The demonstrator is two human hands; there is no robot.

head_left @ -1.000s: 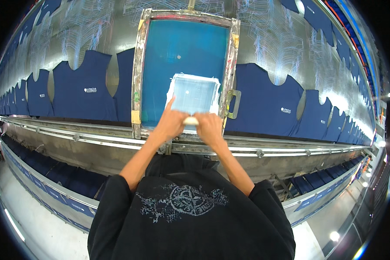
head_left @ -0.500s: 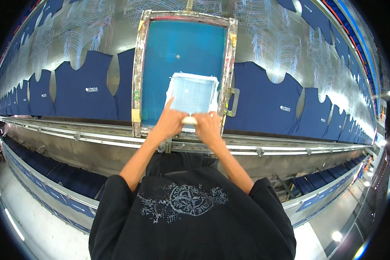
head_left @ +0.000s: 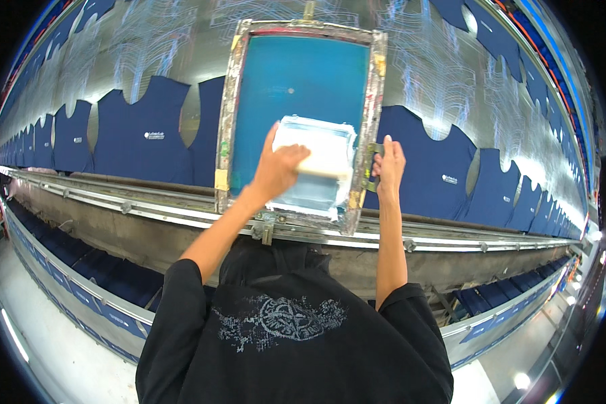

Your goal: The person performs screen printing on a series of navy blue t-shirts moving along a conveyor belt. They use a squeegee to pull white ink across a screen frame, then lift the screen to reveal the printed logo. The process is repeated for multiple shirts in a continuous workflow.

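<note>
A screen printing frame [head_left: 304,74] with a worn, paint-spotted rim and blue-green mesh lies in front of me, turned a little. White ink borders a pale square in its near right part. My left hand [head_left: 280,165] is closed around the left part of a squeegee [head_left: 326,167], whose pale bar lies across that square. At the frame's right side, my right hand [head_left: 389,165] grips a metal handle [head_left: 371,168] fixed to the rim. My fingers partly cover both the squeegee and the handle.
Navy shirt panels [head_left: 143,131] with small white prints lie in a row along the long table, with another navy panel [head_left: 424,158] right of the frame. A metal rail [head_left: 451,244] runs along the near edge. More navy pieces [head_left: 107,269] lie on a lower level.
My right hand has left the squeegee and moved right onto the frame's handle. My left hand still holds the squeegee, now farther up the screen. The frame has tilted slightly.
</note>
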